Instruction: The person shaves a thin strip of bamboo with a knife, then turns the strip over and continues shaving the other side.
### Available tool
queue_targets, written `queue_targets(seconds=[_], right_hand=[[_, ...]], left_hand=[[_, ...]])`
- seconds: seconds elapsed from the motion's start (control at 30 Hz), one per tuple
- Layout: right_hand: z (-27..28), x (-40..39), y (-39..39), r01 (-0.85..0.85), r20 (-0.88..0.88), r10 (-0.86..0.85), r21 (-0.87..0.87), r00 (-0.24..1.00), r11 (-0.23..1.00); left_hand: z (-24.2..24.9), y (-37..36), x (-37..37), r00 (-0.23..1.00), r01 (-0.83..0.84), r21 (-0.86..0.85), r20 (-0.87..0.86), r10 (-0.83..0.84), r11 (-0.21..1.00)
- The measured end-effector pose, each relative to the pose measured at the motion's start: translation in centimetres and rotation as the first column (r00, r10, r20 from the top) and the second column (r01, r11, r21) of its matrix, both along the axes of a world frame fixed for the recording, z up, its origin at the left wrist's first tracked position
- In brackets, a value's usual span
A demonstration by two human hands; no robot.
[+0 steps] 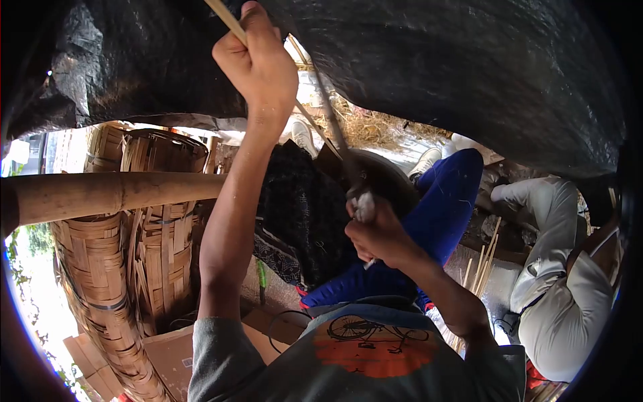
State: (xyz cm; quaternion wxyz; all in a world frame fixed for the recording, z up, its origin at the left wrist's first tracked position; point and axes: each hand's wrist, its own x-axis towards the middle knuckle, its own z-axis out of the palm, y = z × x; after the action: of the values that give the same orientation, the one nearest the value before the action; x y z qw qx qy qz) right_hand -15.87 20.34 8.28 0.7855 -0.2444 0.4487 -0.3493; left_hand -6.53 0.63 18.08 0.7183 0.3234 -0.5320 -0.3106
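Observation:
My left hand [258,70] is raised high in front of me, its fingers wrapped round a thin bamboo strip [226,19]. The strip slants down past my wrist towards my lap. Lower and to the right, my right hand [378,234] is closed on the handle of a long knife, wrapped in something white. The dark knife blade [335,124] points up and away, blurred by motion, and crosses the strip in this view. A black patterned cloth [291,214] lies over my lap and my blue trouser leg [445,201].
Tall woven bamboo baskets [94,268] stand at the left behind a thick bamboo pole [120,194]. A black plastic sheet [469,67] hangs low overhead. Another person in light trousers [552,301] sits at the right, near several thin bamboo sticks [485,264]. Straw [368,127] lies ahead.

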Motion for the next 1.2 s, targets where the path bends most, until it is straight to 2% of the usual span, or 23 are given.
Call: queue_targets(seconds=[0.03,0.07,0.13,0.17,0.27,0.33,0.4,0.47,0.5,0.6,0.67,0.73,0.77,0.8,0.87,0.9,0.97,1.0,1.07,1.1,1.13,1.17,1.2], right_hand=[[-0.6,0.5,0.1,-0.026,0.123,0.02,0.048,0.992,0.999],[-0.6,0.0,-0.2,-0.023,0.122,0.018,0.036,0.992,0.999],[3.2,-1.1,-1.5,0.039,-0.16,-0.048,-0.059,0.986,0.997],[4.1,-1.9,-2.2,0.043,-0.154,-0.073,-0.19,0.985,0.981],[8.4,-3.4,-3.3,0.106,-0.127,-0.153,-0.316,0.98,0.943],[9.8,-3.4,-2.9,0.245,-0.094,-0.296,-0.355,0.951,0.902],[9.6,-4.0,-2.7,0.246,-0.103,-0.298,-0.353,0.949,0.903],[9.2,-4.6,-2.5,0.224,-0.03,-0.244,-0.304,0.969,0.926],[9.0,-4.6,-2.5,0.227,-0.025,-0.243,-0.275,0.97,0.934],[6.9,-4.4,-2.1,0.203,0.01,-0.206,-0.219,0.979,0.954],[5.7,-4.0,-1.7,0.189,-0.046,-0.205,-0.233,0.978,0.954],[4.2,-3.6,-1.1,0.102,-0.158,-0.132,-0.185,0.979,0.978],[3.6,-3.3,-0.8,0.098,-0.177,-0.132,-0.192,0.975,0.977],[3.9,-3.3,-0.9,0.097,-0.177,-0.131,-0.189,0.975,0.977],[5.1,-3.5,-1.3,-0.056,-0.277,0.007,-0.169,0.961,0.984],[5.5,-3.5,-1.4,-0.054,-0.276,0.007,-0.165,0.961,0.985],[6.0,-3.4,-1.6,-0.038,-0.432,-0.174,-0.438,0.885,0.898],[6.0,-3.1,-1.6,-0.041,-0.434,-0.171,-0.436,0.885,0.899],[5.9,-2.3,-1.7,0.174,-0.248,-0.298,-0.424,0.922,0.889],[3.8,-1.2,-1.1,0.171,-0.337,-0.302,-0.366,0.892,0.915],[1.6,-0.4,-0.3,0.154,-0.281,-0.251,-0.327,0.926,0.933],[-0.7,-0.1,0.5,0.047,-0.192,-0.08,-0.173,0.978,0.984],[-1.2,-0.1,0.5,-0.081,-0.075,0.079,-0.029,0.994,0.996]], left_hand=[[-0.1,0.5,-0.5,0.976,-0.088,0.056,0.203,0.075,0.995],[0.0,0.1,-0.4,0.977,-0.084,0.044,0.201,0.074,0.995],[-0.5,0.1,0.7,0.996,0.069,-0.055,0.066,-0.065,0.996],[-1.6,0.3,0.8,0.988,0.071,-0.021,0.14,-0.067,0.997],[-5.1,-0.4,1.0,0.991,0.037,0.017,0.131,-0.039,0.999],[-3.4,-0.2,1.1,0.992,0.029,-0.107,0.125,-0.016,0.994],[-0.1,0.4,1.1,0.995,0.038,-0.089,0.094,-0.03,0.995],[2.6,0.3,1.2,0.997,0.014,-0.04,0.073,-0.011,0.999],[3.2,0.3,1.2,0.999,0.002,0.012,0.047,-0.002,1.0],[1.8,-0.2,1.4,0.994,0.038,0.003,0.102,-0.038,0.999],[0.6,-0.2,1.3,0.995,0.035,0.031,0.091,-0.037,0.999],[0.2,-0.2,1.2,0.992,0.072,0.01,0.098,-0.073,0.997],[0.2,-0.2,0.8,0.994,0.026,0.033,0.105,-0.029,0.999],[0.1,-0.2,0.6,0.994,0.025,0.035,0.105,-0.029,0.999],[-0.1,-0.4,0.3,0.994,0.013,0.017,0.113,-0.015,1.0],[-0.2,-0.6,0.1,0.995,0.006,0.021,0.102,-0.008,1.0],[-0.4,-0.5,-0.2,0.994,0.016,0.005,0.108,-0.016,1.0],[-0.5,-0.4,-0.3,0.993,0.023,-0.017,0.114,-0.021,1.0],[-0.6,-0.4,-0.5,0.995,0.02,-0.025,0.102,-0.018,0.999],[-0.6,-0.5,-0.5,0.995,0.006,-0.024,0.097,-0.003,1.0],[-0.6,-0.5,-0.6,0.996,-0.006,-0.023,0.092,0.008,1.0],[-0.5,-0.3,-0.7,0.996,-0.006,-0.027,0.091,0.009,1.0],[-0.4,0.0,-0.8,0.977,-0.007,-0.006,0.214,0.008,1.0]])
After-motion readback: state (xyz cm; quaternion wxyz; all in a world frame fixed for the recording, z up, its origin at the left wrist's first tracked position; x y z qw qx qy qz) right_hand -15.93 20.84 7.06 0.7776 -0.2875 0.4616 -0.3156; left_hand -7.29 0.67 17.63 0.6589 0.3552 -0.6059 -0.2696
